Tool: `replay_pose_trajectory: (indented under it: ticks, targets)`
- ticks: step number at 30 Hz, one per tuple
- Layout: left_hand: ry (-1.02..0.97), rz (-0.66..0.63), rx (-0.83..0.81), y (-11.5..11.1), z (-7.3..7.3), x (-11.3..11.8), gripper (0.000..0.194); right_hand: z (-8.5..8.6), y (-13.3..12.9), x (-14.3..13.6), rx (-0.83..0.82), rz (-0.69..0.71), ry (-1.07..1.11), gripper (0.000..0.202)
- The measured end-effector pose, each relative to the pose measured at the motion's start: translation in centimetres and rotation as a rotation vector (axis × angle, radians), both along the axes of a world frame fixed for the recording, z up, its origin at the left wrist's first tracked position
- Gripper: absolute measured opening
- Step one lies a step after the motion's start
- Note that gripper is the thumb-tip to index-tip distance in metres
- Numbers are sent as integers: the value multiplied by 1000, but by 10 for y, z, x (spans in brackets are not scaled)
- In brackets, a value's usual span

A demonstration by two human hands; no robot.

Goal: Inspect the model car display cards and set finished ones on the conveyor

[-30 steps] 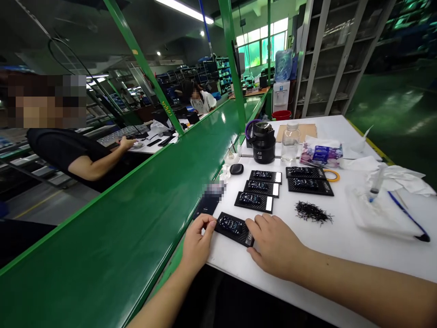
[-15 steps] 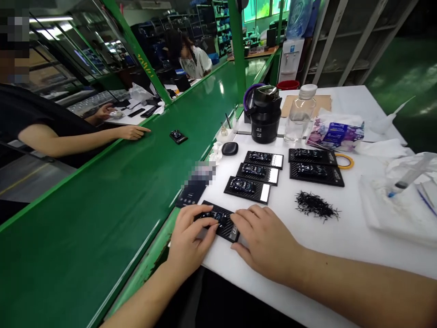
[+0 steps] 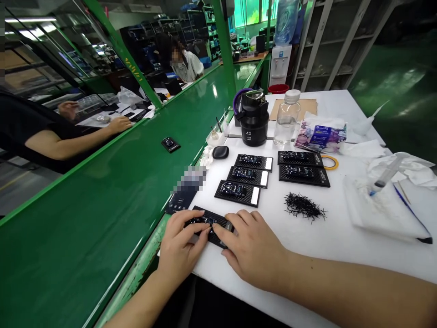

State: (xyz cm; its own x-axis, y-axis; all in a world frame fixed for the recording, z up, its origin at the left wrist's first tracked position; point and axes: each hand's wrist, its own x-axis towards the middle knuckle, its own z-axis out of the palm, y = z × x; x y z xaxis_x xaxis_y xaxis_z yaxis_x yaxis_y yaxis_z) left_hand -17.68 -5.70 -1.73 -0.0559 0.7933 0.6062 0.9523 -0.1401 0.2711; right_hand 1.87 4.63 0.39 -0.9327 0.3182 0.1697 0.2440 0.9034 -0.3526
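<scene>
Near the table's front left corner, a dark toy car [image 3: 206, 221] sits on a black textured base plate [image 3: 218, 241]. My left hand [image 3: 180, 239] is closed around the car's left part, thumb and fingers pinching its sides. At the plate's right end, my right hand [image 3: 252, 246] grips the edge, and its index finger reaches onto the car. The fingers partly hide both car and plate. Just beyond lie three similar car plates [image 3: 232, 189] with white labels, and two more car plates [image 3: 303, 176] stand to their right. A heap of short black strips [image 3: 302, 206] lies right of my hands.
A phone [image 3: 182, 198] lies beside the green conveyor [image 3: 136, 182], which carries another car plate [image 3: 170, 144]. A black tumbler [image 3: 254, 125], a clear bottle [image 3: 287, 120], orange tape [image 3: 330, 162] and a syringe [image 3: 387, 175] stand or lie farther off. A co-worker's hand [image 3: 120, 124] is across the conveyor.
My right index finger has moved left from the plate's end onto the car. The co-worker's hand has drawn back from the conveyor plate. The whole view has shifted slightly.
</scene>
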Motion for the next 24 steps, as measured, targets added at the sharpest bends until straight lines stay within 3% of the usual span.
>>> replay_pose_trajectory:
  ticks: [5,13,17,24]
  targets:
    - [-91,41,-46,1,1,2,10,-2,-2,-1,32,-8,-19,44]
    - [-385,151,-311,1,11,-1,4,-3,-5,-2,76,-13,-30,44]
    - [-499,170,-336,3,12,-2,6,-4,-6,-2,108,-11,-30,45]
    - [-508,167,-331,5,13,0,7,-3,-6,-3,111,4,-63,47]
